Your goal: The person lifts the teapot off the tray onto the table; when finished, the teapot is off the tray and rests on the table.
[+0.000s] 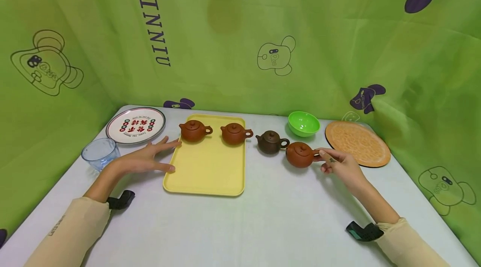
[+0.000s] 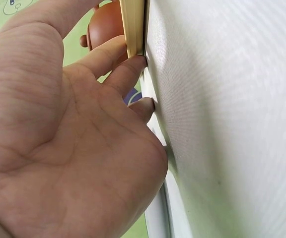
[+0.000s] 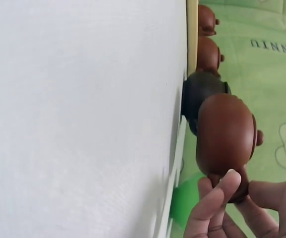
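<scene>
My right hand (image 1: 343,169) pinches the handle of a reddish-brown clay teapot (image 1: 299,155); in the right wrist view this teapot (image 3: 225,134) shows a gap between its base and the table. Just left of it stands a dark brown teapot (image 1: 269,142) on the table. On the yellow tray (image 1: 206,171), two reddish-brown teapots sit along the far part: one teapot (image 1: 193,132) at the left edge, another teapot (image 1: 233,134) at the right edge. My left hand (image 1: 144,158) has its fingers spread, fingertips at the tray's left rim, as the left wrist view confirms.
At the back left lies a white plate (image 1: 131,137) with red characters, and a clear blue glass bowl (image 1: 100,150) is behind my left forearm. A green bowl (image 1: 303,124) and a round orange-patterned mat (image 1: 357,144) are at the back right. Green printed cloth (image 1: 225,50) walls the table.
</scene>
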Available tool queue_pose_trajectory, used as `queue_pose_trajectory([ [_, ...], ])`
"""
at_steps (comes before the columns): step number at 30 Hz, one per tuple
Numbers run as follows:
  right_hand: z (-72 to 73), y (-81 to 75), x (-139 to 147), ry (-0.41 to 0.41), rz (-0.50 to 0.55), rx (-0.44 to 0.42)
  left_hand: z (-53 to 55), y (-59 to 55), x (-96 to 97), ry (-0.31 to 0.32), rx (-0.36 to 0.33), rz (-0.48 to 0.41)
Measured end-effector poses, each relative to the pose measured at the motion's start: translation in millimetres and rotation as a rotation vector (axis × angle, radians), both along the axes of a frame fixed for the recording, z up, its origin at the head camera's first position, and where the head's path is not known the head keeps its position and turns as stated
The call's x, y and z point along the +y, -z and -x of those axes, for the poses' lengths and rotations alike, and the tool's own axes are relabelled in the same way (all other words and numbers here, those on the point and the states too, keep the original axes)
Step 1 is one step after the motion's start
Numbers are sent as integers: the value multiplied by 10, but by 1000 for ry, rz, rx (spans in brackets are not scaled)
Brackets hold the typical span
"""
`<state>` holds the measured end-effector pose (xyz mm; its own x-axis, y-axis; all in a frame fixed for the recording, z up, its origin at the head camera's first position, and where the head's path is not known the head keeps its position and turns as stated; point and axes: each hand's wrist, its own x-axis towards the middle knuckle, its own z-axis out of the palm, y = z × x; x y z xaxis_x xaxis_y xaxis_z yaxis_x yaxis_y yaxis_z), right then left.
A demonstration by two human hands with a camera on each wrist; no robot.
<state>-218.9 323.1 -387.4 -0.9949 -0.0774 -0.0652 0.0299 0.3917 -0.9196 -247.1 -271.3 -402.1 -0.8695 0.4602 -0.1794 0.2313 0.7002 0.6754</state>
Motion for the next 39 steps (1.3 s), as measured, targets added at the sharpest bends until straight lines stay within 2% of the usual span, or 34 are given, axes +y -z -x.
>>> queue_pose_trajectory([
  [11,133,50,135,44,29,-15,-1,9,-6,5,17,7],
  [19,195,75,167,86,-14,-30,-6,15,-1,3,11,12],
  [31,262,127,185,71,4,-33,-23,6,-1,-9,-23,12],
  [39,275,131,185,70,3,-31,-20,2,4,-9,-10,16],
])
